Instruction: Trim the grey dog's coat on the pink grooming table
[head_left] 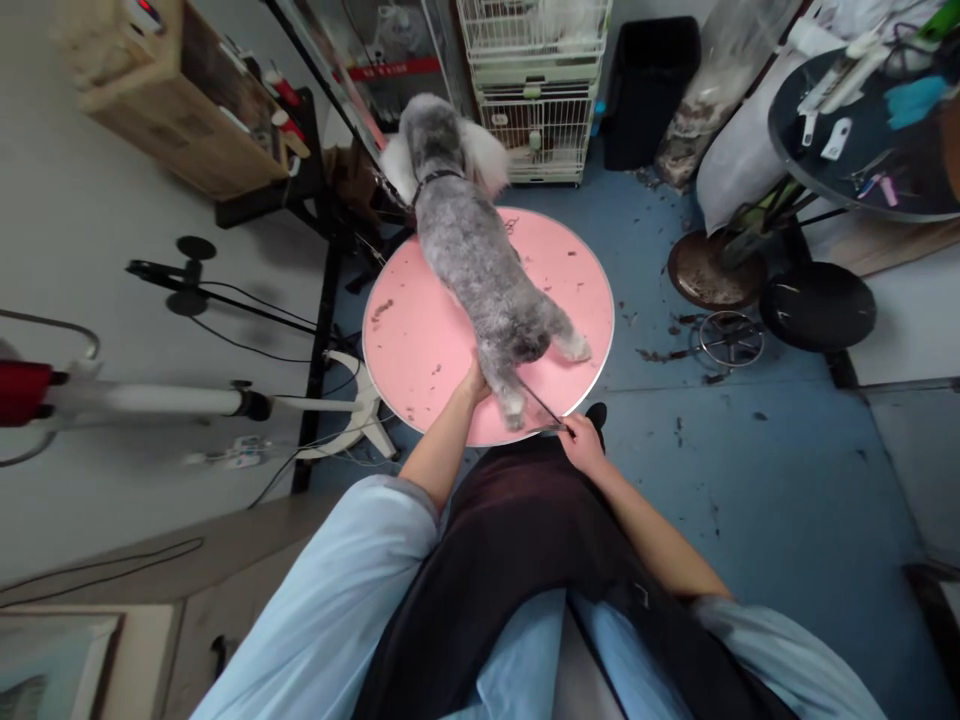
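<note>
A grey dog (pixel 469 250) with white ears and a dark collar (pixel 439 175) stands on a round pink table (pixel 405 340), its rear toward me. My left hand (pixel 475 385) is closed around the dog's left hind leg (pixel 499 372) from the outer side, its fingers partly hidden behind the fur. At the table's near edge, my right hand (pixel 583 445) grips a pair of scissors (pixel 546 407). The blades are spread apart and point left, beside the left hind paw (pixel 513 412). The other hind paw (pixel 576 348) rests on the tabletop.
Hair clippings (pixel 382 310) lie on the table and blue floor. White cages (pixel 532 110) and a black bin (pixel 649 95) stand behind. A dark side table (pixel 862 150) holds tools at right, above a black stool (pixel 817 307). A white stand (pixel 360 405) with cables is at left.
</note>
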